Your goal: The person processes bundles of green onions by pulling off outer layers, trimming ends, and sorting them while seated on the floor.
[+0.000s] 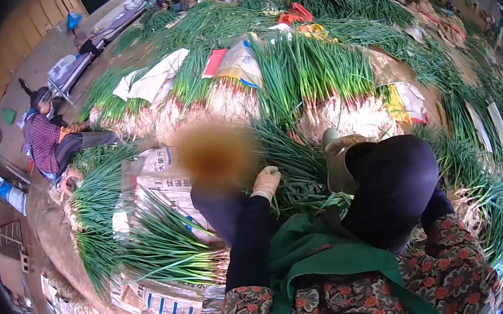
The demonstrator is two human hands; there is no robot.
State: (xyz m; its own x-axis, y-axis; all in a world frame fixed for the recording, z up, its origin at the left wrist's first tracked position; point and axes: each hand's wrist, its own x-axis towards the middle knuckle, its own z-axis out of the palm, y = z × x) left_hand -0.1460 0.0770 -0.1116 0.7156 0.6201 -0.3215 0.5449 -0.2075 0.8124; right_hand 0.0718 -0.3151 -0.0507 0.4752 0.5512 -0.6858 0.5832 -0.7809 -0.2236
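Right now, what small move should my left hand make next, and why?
Perhaps the left hand should draw a few onions closer: they lie right beside it, seemingly within easy reach. The right hand is out of sight, so I would not count on its help.

Pale-gloved left hand is hovering beside long dark-green onion leaves; grip unclear. White-rooted green onion bundles are standing ahead. Leftward, a person in a red checked shirt is sitting near printed whitish sacks.
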